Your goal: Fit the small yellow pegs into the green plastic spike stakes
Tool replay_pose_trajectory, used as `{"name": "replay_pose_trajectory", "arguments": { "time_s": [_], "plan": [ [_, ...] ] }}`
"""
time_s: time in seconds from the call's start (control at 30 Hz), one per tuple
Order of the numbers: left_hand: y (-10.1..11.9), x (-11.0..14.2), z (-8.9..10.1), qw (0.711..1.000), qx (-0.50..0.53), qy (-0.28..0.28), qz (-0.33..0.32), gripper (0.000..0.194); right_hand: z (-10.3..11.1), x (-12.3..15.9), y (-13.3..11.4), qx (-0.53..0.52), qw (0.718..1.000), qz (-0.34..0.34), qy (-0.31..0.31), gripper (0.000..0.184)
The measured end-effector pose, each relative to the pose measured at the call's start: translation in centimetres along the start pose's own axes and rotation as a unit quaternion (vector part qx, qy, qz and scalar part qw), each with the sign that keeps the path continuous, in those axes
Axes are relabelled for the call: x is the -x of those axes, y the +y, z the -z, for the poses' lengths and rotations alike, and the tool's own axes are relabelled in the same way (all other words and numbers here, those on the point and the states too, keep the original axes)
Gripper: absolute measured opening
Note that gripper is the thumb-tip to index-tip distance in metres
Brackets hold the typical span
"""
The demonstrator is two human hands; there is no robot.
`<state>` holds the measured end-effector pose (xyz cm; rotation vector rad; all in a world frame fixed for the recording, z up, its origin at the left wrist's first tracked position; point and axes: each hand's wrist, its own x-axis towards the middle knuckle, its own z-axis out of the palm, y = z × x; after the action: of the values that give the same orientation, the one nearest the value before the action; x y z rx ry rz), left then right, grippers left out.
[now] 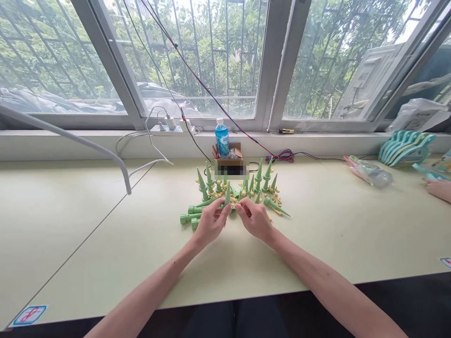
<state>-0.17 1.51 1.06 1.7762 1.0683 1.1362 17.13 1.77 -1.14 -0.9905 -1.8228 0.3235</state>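
My left hand (210, 220) is closed around a green plastic plant-watering spike (228, 191), which stands with its point up. Close beside it, my right hand (256, 220) pinches its fingertips together near the spike; what is between them is too small to make out. Just beyond the hands stand several more green spikes (259, 174), points up. Others lie flat, such as a spike (277, 206) at the right and a capped spike (185, 218) at the left. Small yellow pieces (276, 199) are scattered among them.
Behind the spikes is a small cardboard box (229, 164) with a blue-liquid bottle (222, 140). A coiled cable (282, 156), a plastic bag (371, 174) and teal hangers (405, 148) lie to the right. Another person's hand (439, 188) is at the right edge. A white bar (70, 129) crosses the left.
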Motion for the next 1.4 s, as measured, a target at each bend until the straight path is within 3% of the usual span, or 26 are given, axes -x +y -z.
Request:
{"name": "replay_pose_trajectory", "arguments": {
  "time_s": [0.6, 0.97, 1.17, 1.4],
  "plan": [
    [-0.7, 0.0, -0.1, 1.000, 0.020, -0.016, -0.013, 0.025, -0.1, 0.2, 0.2, 0.027, 0.999, 0.034, -0.028, 0.033],
    [-0.3, 0.1, -0.3, 0.998, 0.002, 0.017, -0.054, 0.021, -0.3, 0.2, 0.4, 0.001, 1.000, 0.029, -0.006, 0.033],
    [-0.1, 0.1, -0.3, 0.999, -0.020, 0.025, -0.015, 0.036, -0.3, 0.2, 0.4, 0.004, 0.999, 0.033, 0.037, 0.032],
    [-0.1, -0.2, -0.4, 0.997, 0.061, 0.024, 0.033, 0.033, -0.3, 0.2, 0.7, 0.023, 0.996, 0.036, 0.079, 0.032]
  ]
}}
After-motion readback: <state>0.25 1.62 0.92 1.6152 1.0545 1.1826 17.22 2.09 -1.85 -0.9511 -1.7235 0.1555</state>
